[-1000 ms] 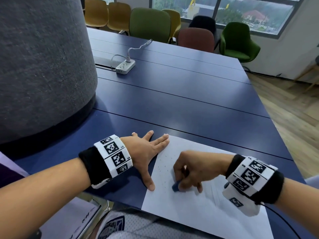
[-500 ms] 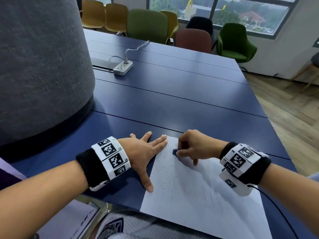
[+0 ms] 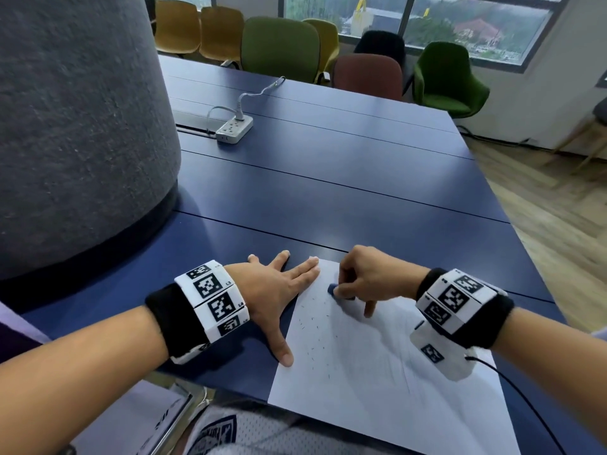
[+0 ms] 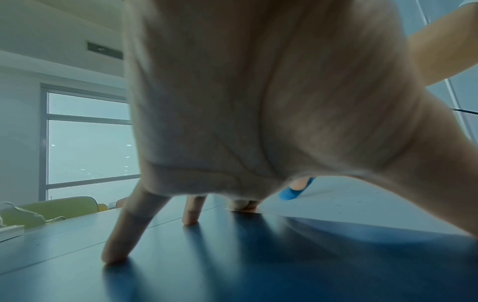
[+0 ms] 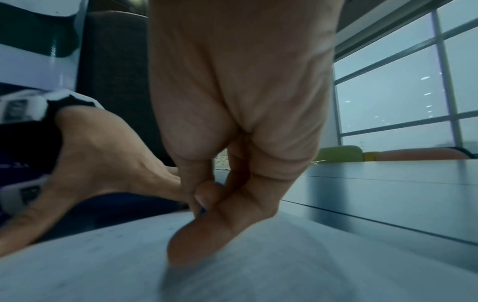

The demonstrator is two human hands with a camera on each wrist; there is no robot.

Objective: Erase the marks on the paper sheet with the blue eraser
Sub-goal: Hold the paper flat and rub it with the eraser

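A white paper sheet (image 3: 361,366) lies at the near edge of the dark blue table, with small dark pencil marks (image 3: 317,339) scattered over its left half. My right hand (image 3: 364,277) pinches the blue eraser (image 3: 331,289) and presses it on the sheet near the far left corner. In the left wrist view the eraser (image 4: 293,193) shows past the palm; in the right wrist view my right hand (image 5: 207,204) hides nearly all of it. My left hand (image 3: 279,290) lies flat with fingers spread, index finger and thumb on the sheet's left edge. My left hand (image 4: 232,206) rests on its fingertips.
A tall grey fabric cylinder (image 3: 75,126) stands on the table (image 3: 345,198) at the left. A white power strip (image 3: 234,128) with its cable lies farther back. Coloured chairs (image 3: 279,47) line the far edge. A booklet (image 3: 131,421) lies below the near edge.
My right hand carried the eraser from the sheet's lower middle up to its far left corner, then slid slightly back towards me. My left hand stayed in place.
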